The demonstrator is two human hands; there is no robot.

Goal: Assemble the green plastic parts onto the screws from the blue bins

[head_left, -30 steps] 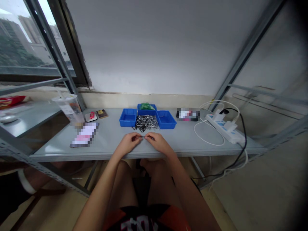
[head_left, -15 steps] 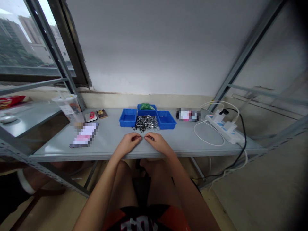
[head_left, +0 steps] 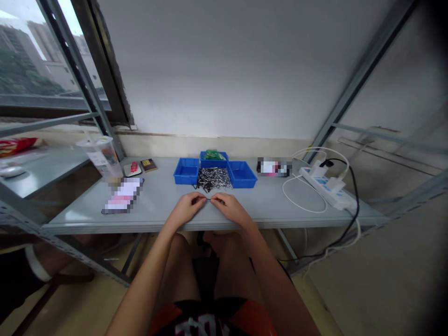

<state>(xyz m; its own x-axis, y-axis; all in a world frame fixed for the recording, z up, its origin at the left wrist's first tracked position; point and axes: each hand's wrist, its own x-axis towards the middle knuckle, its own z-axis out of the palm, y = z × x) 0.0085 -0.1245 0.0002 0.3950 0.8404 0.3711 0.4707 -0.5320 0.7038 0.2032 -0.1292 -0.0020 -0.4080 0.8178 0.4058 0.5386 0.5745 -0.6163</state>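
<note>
My left hand (head_left: 190, 206) and my right hand (head_left: 228, 206) meet just above the grey table near its front edge. Between them is a thin dark screw-like piece (head_left: 208, 199), pinched at either end by thumb and fingers. Its exact shape is too small to make out. Just beyond the fingertips lies a heap of loose metal screws (head_left: 214, 178), mostly silvery with some black ones at the near left. Blue trays surround the heap: a left tray (head_left: 186, 180), a right tray (head_left: 244, 181) and a back tray (head_left: 213, 164) holding green packets (head_left: 214, 154).
At the left of the table (head_left: 154, 216) are a blurred phone (head_left: 123, 196), a plastic cup (head_left: 102, 158), a small dark box (head_left: 149, 165) and a red item (head_left: 134, 166). To the right are another phone (head_left: 274, 167), white cables and a power strip (head_left: 327, 187). A person's leg shows lower left.
</note>
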